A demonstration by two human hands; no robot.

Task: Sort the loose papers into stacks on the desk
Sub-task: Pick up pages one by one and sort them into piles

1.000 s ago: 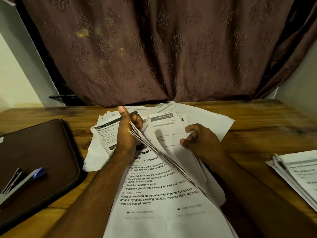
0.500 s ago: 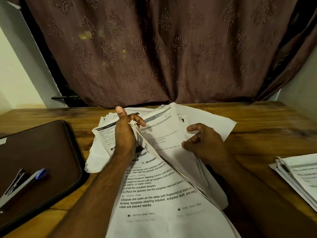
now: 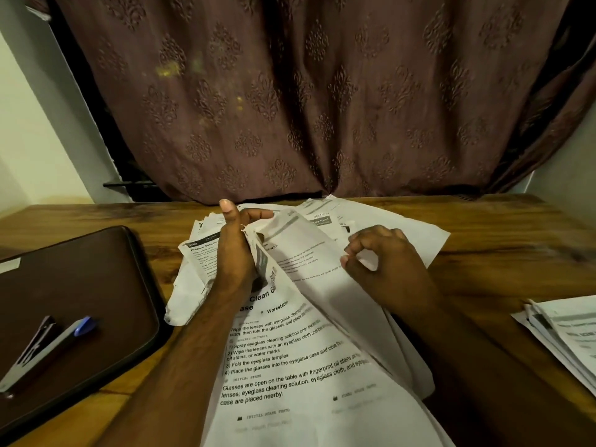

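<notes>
Where the patterned brown curtain (image 3: 322,101) hangs across the back, the wooden desk (image 3: 503,240) runs the full width below it. A dark brown tray (image 3: 96,285) sits on the desk at left, carrying a stapler (image 3: 29,356) and a pen with a blue cap (image 3: 72,333) lying beside each other. Loose papers (image 3: 387,233) spread over the middle of the desk, fanned and overlapping. A printed sheet (image 3: 290,375) on eyeglass cleaning lies nearest the camera, on top. At the right edge a separate stack of papers (image 3: 561,333) rests on the desk, well apart from the middle heap and partly cut off by the frame.

Both forearms reach in from below. The left hand (image 3: 233,250) grips the upper corner of a bundle of sheets, thumb raised, fingers curled behind the paper. The right hand (image 3: 383,262) pinches the edge of 1 lifted sheet (image 3: 303,246) between thumb and fingers; that sheet curves upward between the 2 hands, above the heap.
</notes>
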